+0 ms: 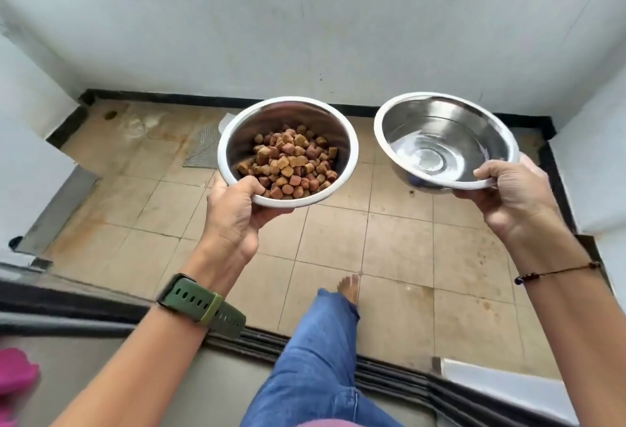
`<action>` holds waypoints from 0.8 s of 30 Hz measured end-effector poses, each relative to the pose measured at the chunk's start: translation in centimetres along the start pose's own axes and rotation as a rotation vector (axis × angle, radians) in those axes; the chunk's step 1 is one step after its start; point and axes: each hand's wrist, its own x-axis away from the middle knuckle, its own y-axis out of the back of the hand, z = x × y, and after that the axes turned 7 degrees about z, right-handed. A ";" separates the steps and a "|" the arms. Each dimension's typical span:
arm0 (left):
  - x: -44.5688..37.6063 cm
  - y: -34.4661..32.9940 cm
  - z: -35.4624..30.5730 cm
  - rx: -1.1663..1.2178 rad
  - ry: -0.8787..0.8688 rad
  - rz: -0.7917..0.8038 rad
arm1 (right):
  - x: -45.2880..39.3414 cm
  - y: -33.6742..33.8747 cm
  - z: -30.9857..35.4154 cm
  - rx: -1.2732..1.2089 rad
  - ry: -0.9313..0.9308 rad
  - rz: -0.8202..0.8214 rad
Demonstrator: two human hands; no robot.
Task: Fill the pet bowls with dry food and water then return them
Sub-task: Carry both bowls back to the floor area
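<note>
My left hand (233,213) grips the near rim of a steel bowl (244,135), thumb over the edge and fingers underneath. Brown dry food (291,162) lies heaped in this bowl. My right hand (508,199) holds a second steel bowl (440,114) the same way at its near right rim. Clear water (430,155) covers the bottom of that bowl. Both bowls hang side by side in the air above a tiled floor (389,240), the food bowl on the left.
A white wall (305,20) with a black skirting closes the tiled area at the back and sides. A grey mesh mat (203,148) lies on the floor behind the food bowl. A black sliding-door track (389,372) crosses below. My bare foot (349,287) stands on the tiles.
</note>
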 end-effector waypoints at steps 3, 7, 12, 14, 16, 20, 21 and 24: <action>-6.4 -2.5 1.0 -0.014 0.019 -0.003 | -6.1 -1.3 0.1 -0.016 0.005 -0.028; -15.5 -6.2 1.2 -0.044 0.046 -0.044 | -14.4 -3.4 1.4 0.063 -0.006 -0.083; -25.6 -10.4 1.2 -0.088 0.064 -0.059 | -24.7 -5.8 2.8 0.113 -0.036 -0.080; -29.2 -11.8 1.5 -0.132 0.068 -0.067 | -28.5 -6.7 2.6 0.147 -0.044 -0.076; -33.0 -13.0 2.0 -0.169 0.095 -0.079 | -32.5 -7.4 2.2 0.156 -0.073 -0.077; -40.2 -14.6 4.0 -0.247 0.134 -0.108 | -40.1 -7.8 -0.2 0.176 -0.149 -0.106; -42.0 -14.8 4.7 -0.274 0.141 -0.114 | -42.0 -8.0 -1.1 0.184 -0.172 -0.118; -47.8 -15.3 7.9 -0.334 0.180 -0.127 | -47.7 -8.1 -4.7 0.189 -0.228 -0.174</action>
